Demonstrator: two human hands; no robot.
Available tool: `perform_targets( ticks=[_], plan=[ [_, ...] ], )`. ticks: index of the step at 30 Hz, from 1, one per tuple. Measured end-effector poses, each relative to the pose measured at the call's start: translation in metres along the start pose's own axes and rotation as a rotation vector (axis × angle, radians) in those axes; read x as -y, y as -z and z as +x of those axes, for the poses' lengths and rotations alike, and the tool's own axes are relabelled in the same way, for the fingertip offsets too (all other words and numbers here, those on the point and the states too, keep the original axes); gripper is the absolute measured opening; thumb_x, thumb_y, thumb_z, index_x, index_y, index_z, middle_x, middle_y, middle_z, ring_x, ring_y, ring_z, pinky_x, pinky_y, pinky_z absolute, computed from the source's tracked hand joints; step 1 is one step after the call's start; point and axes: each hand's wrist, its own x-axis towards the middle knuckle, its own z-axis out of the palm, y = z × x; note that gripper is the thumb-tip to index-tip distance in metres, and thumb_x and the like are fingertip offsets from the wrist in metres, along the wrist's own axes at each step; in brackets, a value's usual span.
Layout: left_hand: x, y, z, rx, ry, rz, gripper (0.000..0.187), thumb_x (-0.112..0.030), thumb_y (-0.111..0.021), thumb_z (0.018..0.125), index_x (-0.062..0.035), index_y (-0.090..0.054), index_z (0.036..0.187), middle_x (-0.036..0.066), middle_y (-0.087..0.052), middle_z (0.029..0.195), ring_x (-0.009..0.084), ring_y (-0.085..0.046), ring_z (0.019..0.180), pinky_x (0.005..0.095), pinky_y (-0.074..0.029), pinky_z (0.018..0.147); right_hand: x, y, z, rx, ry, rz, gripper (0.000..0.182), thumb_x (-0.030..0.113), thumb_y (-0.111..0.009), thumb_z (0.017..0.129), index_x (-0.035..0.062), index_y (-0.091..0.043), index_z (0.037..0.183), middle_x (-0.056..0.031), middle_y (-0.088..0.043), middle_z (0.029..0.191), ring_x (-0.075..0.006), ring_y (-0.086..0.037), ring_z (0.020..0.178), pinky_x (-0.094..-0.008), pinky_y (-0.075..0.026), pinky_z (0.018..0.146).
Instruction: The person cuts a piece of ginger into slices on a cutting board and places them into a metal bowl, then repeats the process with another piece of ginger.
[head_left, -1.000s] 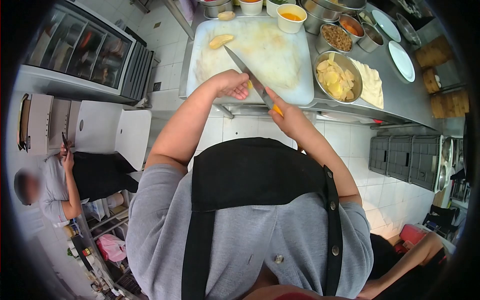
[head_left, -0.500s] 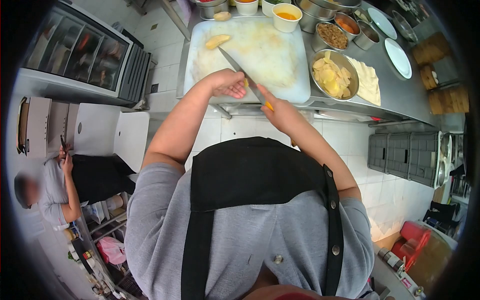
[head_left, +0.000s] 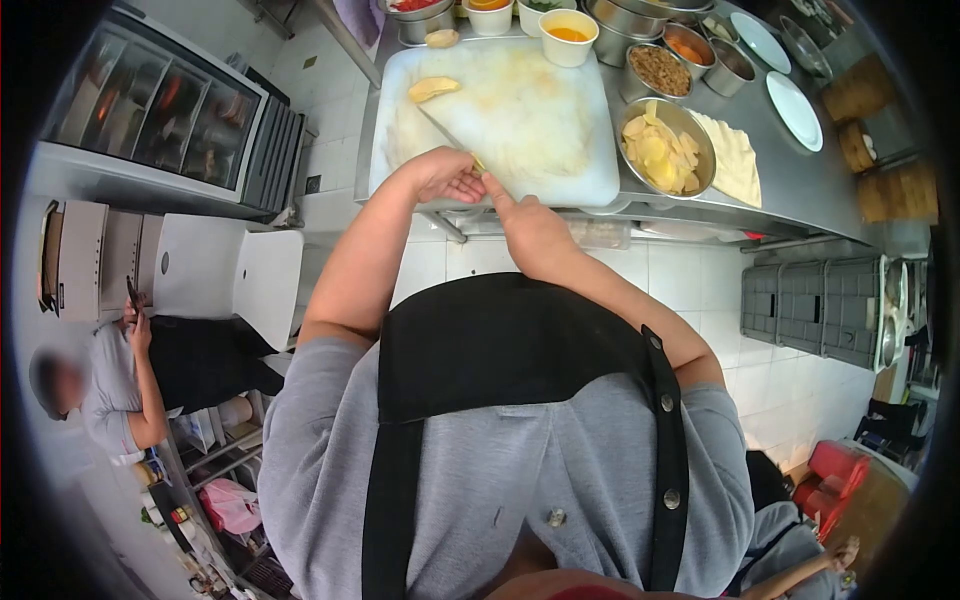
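Note:
My right hand (head_left: 537, 235) is closed at the near edge of the white cutting board (head_left: 535, 110), gripping a knife whose handle is hidden from view. The knife's narrow blade (head_left: 441, 127) points away to the upper left, partly behind my left hand. My left hand (head_left: 447, 176) has its fingers curled beside the blade, close to my right fingertips. At its fingertips shows a small yellow piece (head_left: 478, 162), too small to identify. A pale yellow peeled piece, like ginger (head_left: 434, 89), lies on the board beyond the knife tip. Another brown-skinned piece (head_left: 442, 38) rests at the far edge.
Right of the board stands a steel bowl (head_left: 708, 180) of pale yellow slices, beside a folded cloth (head_left: 728, 155). Steel tubs, a white cup (head_left: 569, 40) and plates (head_left: 795, 110) line the back. One person (head_left: 115, 385) is at left; another person's arm (head_left: 800, 575) shows lower right.
The knife has turned edge-on and its tip has shifted left. My right hand has moved left and nearer my body, closer to my left hand. Another person has appeared at lower right.

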Motion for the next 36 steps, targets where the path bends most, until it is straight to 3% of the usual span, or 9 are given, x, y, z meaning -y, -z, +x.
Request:
perform_targets(
  ticks=[8,11,14,17,19,20,25,30,36],
  plan=[
    [0.015,0.016,-0.019,-0.282,-0.034,0.298,0.024,-0.017,-0.055,0.089,0.0021,-0.061,0.102,0.01,-0.065,0.079,0.0185,-0.064,0.067,0.0306,-0.056,0.064,-0.006,0.009,-0.015,0.022,0.033,-0.033,0.078,-0.002,-0.051,0.084,0.0265,-0.029,0.153,-0.0212,-0.053,0.094,-0.0367,-0.062,0.08,-0.0438,-0.052,0.07],
    [0.02,0.019,-0.017,-0.663,-0.1,0.779,0.027,-0.015,-0.06,0.086,0.0015,-0.059,0.108,0.012,-0.066,0.087,0.0202,-0.065,0.076,0.0338,-0.057,0.072,-0.015,0.007,-0.023,-0.075,0.015,-0.017,0.073,0.002,-0.054,0.085,0.0275,-0.033,0.151,-0.0194,-0.052,0.092,-0.0355,-0.06,0.078,-0.0436,-0.051,0.071],
    [0.026,0.014,-0.007,-0.815,-0.438,0.54,0.039,-0.012,-0.064,0.085,0.0016,-0.055,0.121,0.014,-0.067,0.109,0.0228,-0.066,0.096,0.0366,-0.051,0.088,-0.015,0.021,-0.033,-0.123,0.011,0.074,0.068,0.006,-0.054,0.09,0.0281,-0.034,0.151,-0.0162,-0.053,0.09,-0.0336,-0.059,0.077,-0.0437,-0.051,0.072],
    [0.013,-0.013,-0.022,-0.132,-0.739,-0.279,0.044,-0.007,-0.061,0.087,-0.0014,-0.051,0.13,0.012,-0.063,0.121,0.0221,-0.063,0.108,0.0359,-0.047,0.097,-0.019,0.028,-0.04,-0.18,0.086,0.331,0.067,0.008,-0.056,0.09,0.0255,-0.034,0.151,-0.0141,-0.055,0.086,-0.0295,-0.059,0.075,-0.0413,-0.05,0.07],
    [0.01,-0.023,-0.024,0.2,-0.742,-0.497,0.038,-0.005,-0.058,0.09,-0.0028,-0.053,0.128,0.012,-0.063,0.122,0.0224,-0.061,0.112,0.0356,-0.046,0.101,-0.026,0.024,-0.04,-0.286,0.199,0.534,0.064,0.011,-0.057,0.093,0.0246,-0.033,0.151,-0.0084,-0.056,0.081,-0.0236,-0.057,0.07,-0.0368,-0.05,0.068],
    [0.006,-0.026,-0.022,0.372,-0.734,-0.601,0.035,-0.004,-0.057,0.092,-0.0035,-0.054,0.127,0.012,-0.063,0.122,0.0226,-0.061,0.114,0.0355,-0.045,0.103,-0.03,0.025,-0.044,-0.219,0.121,0.684,0.064,0.011,-0.057,0.093,0.0246,-0.033,0.151,-0.0057,-0.054,0.079,-0.02,-0.055,0.068,-0.0339,-0.049,0.065],
    [0.002,-0.035,0.005,0.262,-0.635,-0.548,0.029,-0.01,-0.06,0.096,-0.0033,-0.056,0.123,0.01,-0.065,0.117,0.0194,-0.063,0.107,0.0318,-0.05,0.096,-0.044,0.043,-0.065,-0.053,-0.108,1.134,0.063,0.012,-0.056,0.095,0.0244,-0.033,0.152,0.0049,-0.046,0.073,-0.0053,-0.045,0.058,-0.0224,-0.043,0.054],
    [-0.017,-0.056,0.002,0.009,-0.556,-0.373,0.029,-0.01,-0.061,0.095,-0.0019,-0.055,0.122,0.012,-0.067,0.109,0.017,-0.065,0.101,0.0253,-0.055,0.085,-0.06,0.045,-0.09,-0.225,-0.218,1.125,0.063,0.011,-0.056,0.094,0.0231,-0.034,0.152,0.0041,-0.047,0.073,-0.0048,-0.044,0.057,-0.0215,-0.041,0.052],
    [-0.016,-0.056,0.051,-0.321,-0.625,0.155,0.023,-0.008,-0.064,0.091,0.0019,-0.061,0.111,0.011,-0.067,0.098,0.0227,-0.066,0.087,0.0304,-0.055,0.076,-0.069,0.04,-0.112,-0.28,-0.339,1.01,0.063,0.011,-0.055,0.094,0.0246,-0.034,0.152,0.0033,-0.048,0.069,-0.0052,-0.045,0.056,-0.0219,-0.041,0.051]
  ],
)
